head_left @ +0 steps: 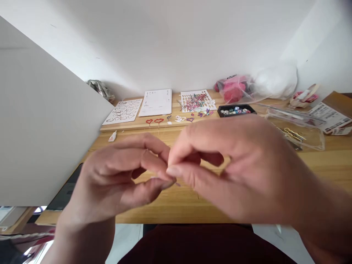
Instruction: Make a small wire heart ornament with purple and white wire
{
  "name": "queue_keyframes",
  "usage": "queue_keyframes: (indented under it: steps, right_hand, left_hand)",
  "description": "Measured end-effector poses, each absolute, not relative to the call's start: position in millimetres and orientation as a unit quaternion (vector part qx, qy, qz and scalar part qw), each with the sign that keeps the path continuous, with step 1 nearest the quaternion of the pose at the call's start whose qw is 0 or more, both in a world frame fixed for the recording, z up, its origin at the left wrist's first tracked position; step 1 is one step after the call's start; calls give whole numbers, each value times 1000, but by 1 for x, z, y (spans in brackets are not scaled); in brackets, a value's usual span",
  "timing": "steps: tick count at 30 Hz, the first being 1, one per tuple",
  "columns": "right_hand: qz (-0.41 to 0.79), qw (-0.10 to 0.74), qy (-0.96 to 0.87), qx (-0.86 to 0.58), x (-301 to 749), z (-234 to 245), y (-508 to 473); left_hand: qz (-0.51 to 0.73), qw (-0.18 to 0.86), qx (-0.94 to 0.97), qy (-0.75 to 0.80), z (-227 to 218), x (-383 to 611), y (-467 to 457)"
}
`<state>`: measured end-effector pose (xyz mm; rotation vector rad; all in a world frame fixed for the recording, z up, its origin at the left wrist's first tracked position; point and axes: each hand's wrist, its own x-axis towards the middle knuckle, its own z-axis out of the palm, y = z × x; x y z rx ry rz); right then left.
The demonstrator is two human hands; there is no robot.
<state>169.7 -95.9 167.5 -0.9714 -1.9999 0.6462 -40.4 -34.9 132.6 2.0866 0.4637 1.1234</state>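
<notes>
Above the front of the wooden table, my left hand [132, 168] and my right hand [228, 168] meet at the fingertips. Both are closed in a pinch, thumb against forefinger. Whatever they hold is tiny and mostly covered by the fingers; just a small pinkish tip [178, 184] shows below them. Beyond my hands lie red heart-shaped wire pieces [158, 120], a purple heart-shaped piece [190, 119] and a bundle of white loops [180, 118]. Left of these is a small white tube [112, 136].
Along the back are a sheet of curved shapes [123, 111], white paper [156, 102], a sheet with colourful flower pieces [196, 101], a black tray of spools [236, 110] and bagged pink yarn [233, 90]. A clear plastic box [313, 139] and a cardboard box [332, 113] stand right. A grey panel [49, 121] borders the left.
</notes>
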Motion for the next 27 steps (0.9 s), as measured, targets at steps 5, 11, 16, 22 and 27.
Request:
queue_keyframes:
  steps: [5, 11, 16, 22, 27]
  right_hand:
    - [379, 447, -716, -380, 181, 150, -45]
    - [448, 497, -638, -381, 187, 118, -2]
    - [328, 508, -671, -429, 183, 105, 11]
    - [106, 474, -744, -459, 188, 104, 10]
    - [181, 456, -740, -460, 207, 105, 30]
  left_hand:
    - [436, 389, 789, 191, 134, -25, -9]
    - [476, 450, 701, 282, 117, -7, 28]
    - [483, 495, 640, 335, 107, 4, 55]
    - [420, 439, 704, 369, 102, 7, 73]
    - [349, 424, 765, 336, 102, 8, 78]
